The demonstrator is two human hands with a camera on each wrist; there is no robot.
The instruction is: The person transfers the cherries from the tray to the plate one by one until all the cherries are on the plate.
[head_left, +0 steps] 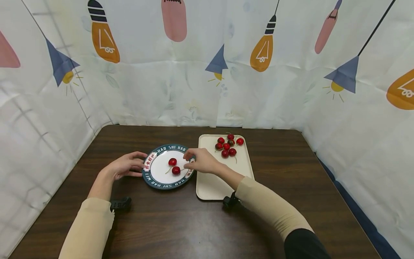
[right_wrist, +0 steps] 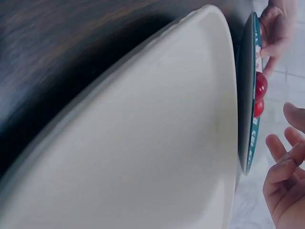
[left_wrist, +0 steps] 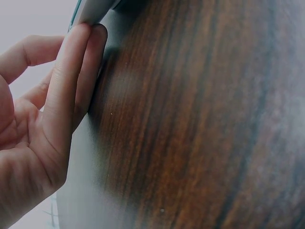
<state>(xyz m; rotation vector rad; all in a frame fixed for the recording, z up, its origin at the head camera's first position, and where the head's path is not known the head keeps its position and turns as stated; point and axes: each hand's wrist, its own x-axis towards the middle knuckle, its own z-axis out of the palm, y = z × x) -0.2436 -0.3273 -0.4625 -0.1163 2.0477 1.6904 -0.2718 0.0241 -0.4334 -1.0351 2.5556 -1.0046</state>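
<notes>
A round white plate with a dark teal lettered rim (head_left: 161, 185) carries two red cherries, one (head_left: 172, 162) just behind the other (head_left: 176, 170), both with stems. My left hand (head_left: 129, 165) touches the plate's left edge; in the left wrist view its fairly straight fingers (left_wrist: 64, 71) meet the underside of the rim. Over the plate's right side hovers my right hand (head_left: 202, 160), thumb and fingertips apart with nothing between them, as the right wrist view also shows. To the right lies a cream rectangular tray (head_left: 211, 183) with several cherries (head_left: 226, 146) near its far end.
Plate and tray lie side by side on a dark wood-grain table (head_left: 161, 223). A white curtain (head_left: 194, 90) printed with lamps and bulbs hangs behind the table and along its sides. Dark devices (head_left: 121, 204) are strapped at both wrists.
</notes>
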